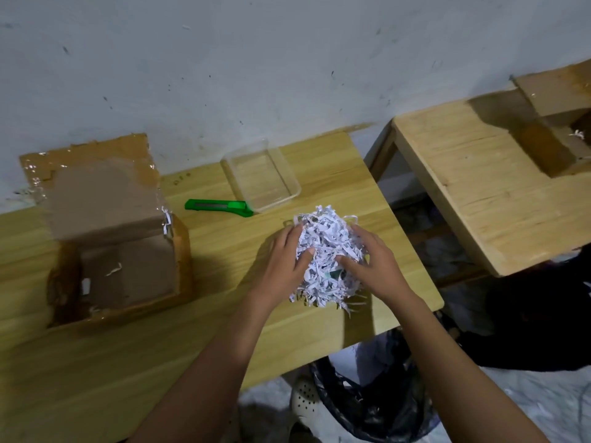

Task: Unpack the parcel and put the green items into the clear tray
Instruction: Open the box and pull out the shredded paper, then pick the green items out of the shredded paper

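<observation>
Since a green item hides between them, my left hand and right hand clutch shredded paper to part it.

Both hands on the shredded paper near the table's right edge: left hand cups its side, right hand digs in, a green bit peeking out. Clear tray beyond, green cutter just beside it, open box left.
</observation>
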The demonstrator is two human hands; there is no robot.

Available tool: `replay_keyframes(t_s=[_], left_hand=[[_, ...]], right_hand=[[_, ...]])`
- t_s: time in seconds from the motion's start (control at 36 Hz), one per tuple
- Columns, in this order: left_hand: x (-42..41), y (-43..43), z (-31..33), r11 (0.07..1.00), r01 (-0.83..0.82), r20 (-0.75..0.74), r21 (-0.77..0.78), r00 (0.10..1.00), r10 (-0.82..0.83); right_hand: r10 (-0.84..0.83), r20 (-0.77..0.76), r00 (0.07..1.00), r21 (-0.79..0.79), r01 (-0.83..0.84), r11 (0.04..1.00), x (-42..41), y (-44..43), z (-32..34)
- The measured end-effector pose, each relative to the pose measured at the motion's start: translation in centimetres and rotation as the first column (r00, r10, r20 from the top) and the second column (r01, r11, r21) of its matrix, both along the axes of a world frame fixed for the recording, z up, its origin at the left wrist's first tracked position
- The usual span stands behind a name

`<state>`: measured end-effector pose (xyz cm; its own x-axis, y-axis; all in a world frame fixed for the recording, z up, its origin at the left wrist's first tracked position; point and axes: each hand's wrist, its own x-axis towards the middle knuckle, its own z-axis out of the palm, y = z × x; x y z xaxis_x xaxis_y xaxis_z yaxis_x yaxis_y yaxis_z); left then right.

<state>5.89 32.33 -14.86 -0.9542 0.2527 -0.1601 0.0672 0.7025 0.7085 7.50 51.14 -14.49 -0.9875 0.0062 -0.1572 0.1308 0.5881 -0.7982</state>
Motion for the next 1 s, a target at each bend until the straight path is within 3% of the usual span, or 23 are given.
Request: replay_keyframes(t_s=[0.36, 0.69, 0.86, 1.0], left_hand=[[0.2, 0.2, 1.5, 0.999, -0.003, 0.036, -0.052, 0.999, 0.005], [0.7, -0.7, 4.4, 0.999, -0.021, -0.061, -0.047, 0.998, 0.018], [1.0, -6.0, 6.5, 0.994, -0.104, -0.12, -0.045, 0.988, 0.098], [1.9, -14.0, 8.0, 0.959, -0.283, -0.177, -0.03, 0.945, 0.274]], right_hand=[[0.023, -0.037, 0.999, 0.1, -0.019, 0.995, 0.3, 0.8, 2.1], [0.116, -0.128, 0.985, 0.199, -0.089, 0.976, 1.0, -1.4, 6.3], [0.183, -0.162, 0.97, 0.217, -0.146, 0.965, 0.0, -6.4, 7.9], [0.252, -0.199, 0.947, 0.179, -0.217, 0.959, -1.7, -13.8, 7.8]])
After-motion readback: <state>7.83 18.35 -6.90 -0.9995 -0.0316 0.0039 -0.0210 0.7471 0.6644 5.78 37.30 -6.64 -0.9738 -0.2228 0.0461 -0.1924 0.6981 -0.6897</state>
